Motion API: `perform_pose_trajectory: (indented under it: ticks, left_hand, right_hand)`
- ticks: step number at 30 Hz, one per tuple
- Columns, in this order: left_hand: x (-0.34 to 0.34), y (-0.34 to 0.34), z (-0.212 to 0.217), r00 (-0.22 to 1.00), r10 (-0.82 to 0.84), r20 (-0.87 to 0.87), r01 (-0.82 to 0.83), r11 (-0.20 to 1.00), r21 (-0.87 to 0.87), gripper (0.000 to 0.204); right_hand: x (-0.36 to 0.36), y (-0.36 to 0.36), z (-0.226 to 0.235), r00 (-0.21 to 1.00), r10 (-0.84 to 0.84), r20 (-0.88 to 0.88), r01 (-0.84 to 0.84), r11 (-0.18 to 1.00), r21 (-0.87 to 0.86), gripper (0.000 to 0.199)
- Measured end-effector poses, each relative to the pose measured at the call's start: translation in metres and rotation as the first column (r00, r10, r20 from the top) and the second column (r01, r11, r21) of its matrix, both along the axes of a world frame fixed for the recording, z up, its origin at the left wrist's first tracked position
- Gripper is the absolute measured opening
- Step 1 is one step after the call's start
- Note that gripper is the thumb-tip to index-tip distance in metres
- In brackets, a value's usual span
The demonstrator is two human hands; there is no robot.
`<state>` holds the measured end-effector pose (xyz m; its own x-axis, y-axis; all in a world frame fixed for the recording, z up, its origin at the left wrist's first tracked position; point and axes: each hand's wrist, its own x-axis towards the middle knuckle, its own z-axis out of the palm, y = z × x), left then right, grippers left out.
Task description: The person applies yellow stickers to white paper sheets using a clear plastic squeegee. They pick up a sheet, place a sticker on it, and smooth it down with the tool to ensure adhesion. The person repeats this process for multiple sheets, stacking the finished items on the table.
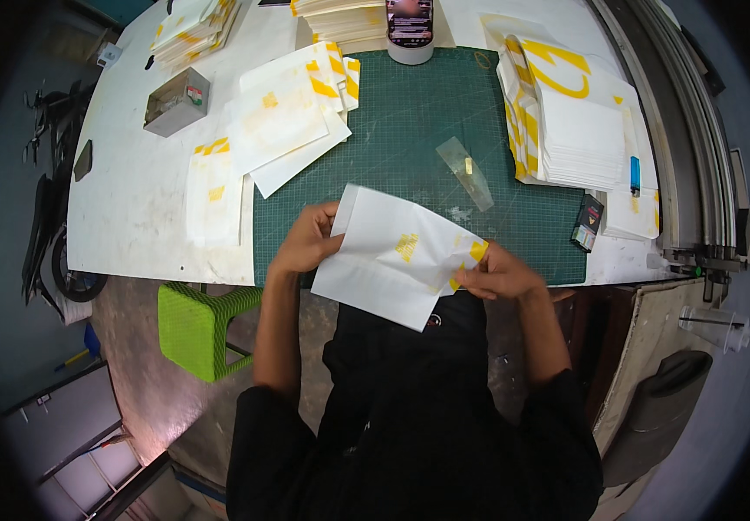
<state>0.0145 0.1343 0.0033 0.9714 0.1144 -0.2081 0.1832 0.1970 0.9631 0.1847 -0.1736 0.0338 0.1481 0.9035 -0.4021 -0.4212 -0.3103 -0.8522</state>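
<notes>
A white paper bag (371, 265) with yellow print is held tilted above the near edge of the green cutting mat (392, 130). My left hand (307, 240) is closed on its left edge, fingers partly behind the paper. At the right end, beside the yellow stripes, my right hand (503, 273) pinches the bag. Several similar flat bags (279, 117) lie overlapping on the mat's left side. A clear plastic strip (463, 174) with a small yellow piece rests on the mat beyond the held bag.
A thick stack of folded bags (579, 130) stands at the right, near a blue lighter (634, 174) and a dark small box (588, 222). A grey box (177, 102) sits left; a phone (410, 22) stands at the back. Below the table is a green stool (197, 330).
</notes>
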Motion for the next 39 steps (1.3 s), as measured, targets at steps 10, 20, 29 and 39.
perform_pose_trajectory:
  ticks: [10,20,29,39]
  left_hand:
    - [0.004,0.005,0.006,0.996,-0.068,-0.062,0.066,0.998,-0.023,0.048]
    - [0.006,-0.001,0.007,0.997,-0.06,-0.037,0.06,0.998,-0.012,0.043]
    - [0.006,0.0,0.011,0.993,-0.095,-0.067,0.093,0.995,-0.034,0.042]
    - [0.006,-0.006,0.009,0.989,-0.141,-0.033,0.141,0.99,-0.014,0.04]
  right_hand:
    - [-0.022,-0.004,-0.016,0.985,-0.021,-0.171,0.027,0.999,0.035,0.031]
    - [-0.042,-0.001,-0.01,0.998,-0.06,0.016,0.058,0.995,0.085,0.053]
    - [-0.034,-0.001,-0.003,0.994,0.022,-0.107,-0.028,0.998,-0.052,0.049]
    - [-0.023,-0.005,0.003,0.987,0.163,0.005,-0.161,0.978,-0.134,0.04]
